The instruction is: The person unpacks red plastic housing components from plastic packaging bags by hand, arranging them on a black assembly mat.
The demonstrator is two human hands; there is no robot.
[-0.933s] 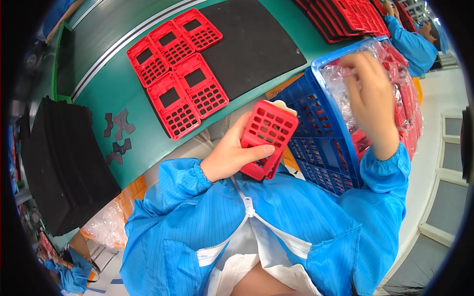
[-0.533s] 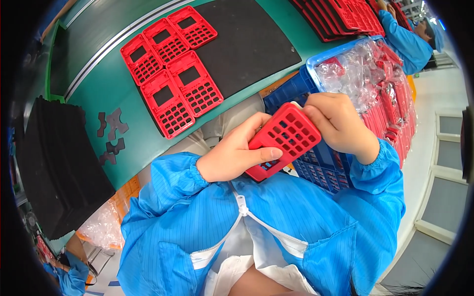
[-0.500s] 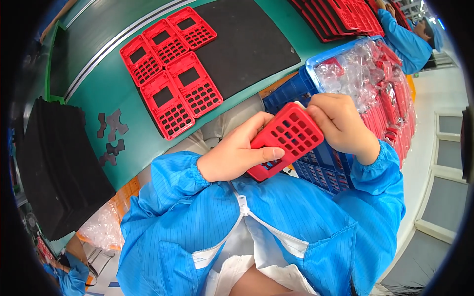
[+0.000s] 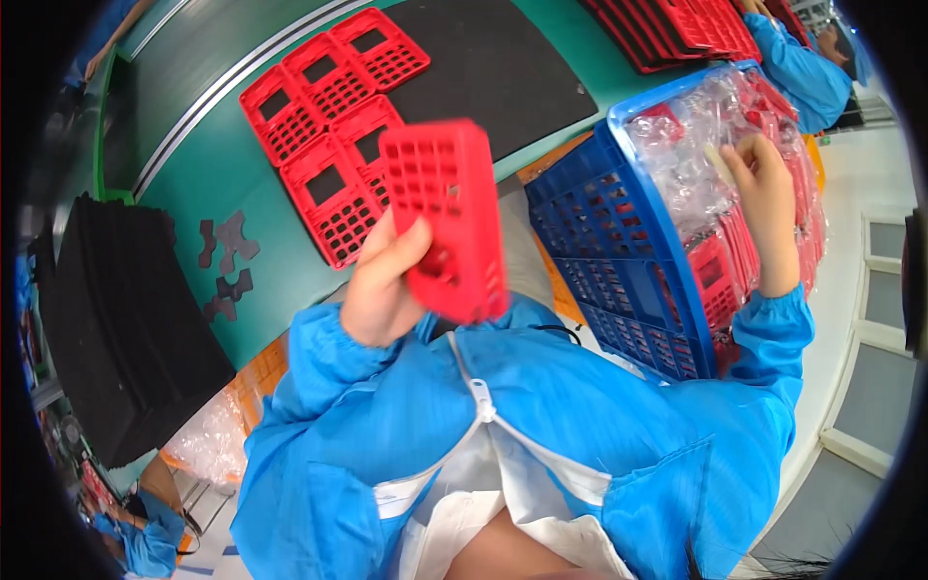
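My left hand [image 4: 377, 290] grips a red plastic calculator-like housing [image 4: 449, 208], blurred by motion, with rows of square key holes and a larger opening at its lower end. The thumb presses on its face; the other fingers are mostly hidden behind it. Off to the right, my right hand [image 4: 766, 193] is over the blue crate [image 4: 619, 251], thumb and fingers pinching a small pale strip [image 4: 719, 162]. Clear plastic bags [image 4: 667, 155] and red housings fill the crate. Several similar red housings [image 4: 372, 53] lie in two rows on the green table, partly on a black mat [image 4: 483, 77].
Dark foam cutouts [image 4: 232, 237] lie on the green table [image 4: 261, 319] at the left, beside a tall stack of black sheets [image 4: 126, 329]. More red housings [image 4: 677, 29] are stacked at the far right. Another person in a blue sleeve [image 4: 797, 77] works beyond the crate.
My right hand has left the housing and moved right, over the crate, carrying the pale strip. My left hand has shifted left and turned the housing more upright.
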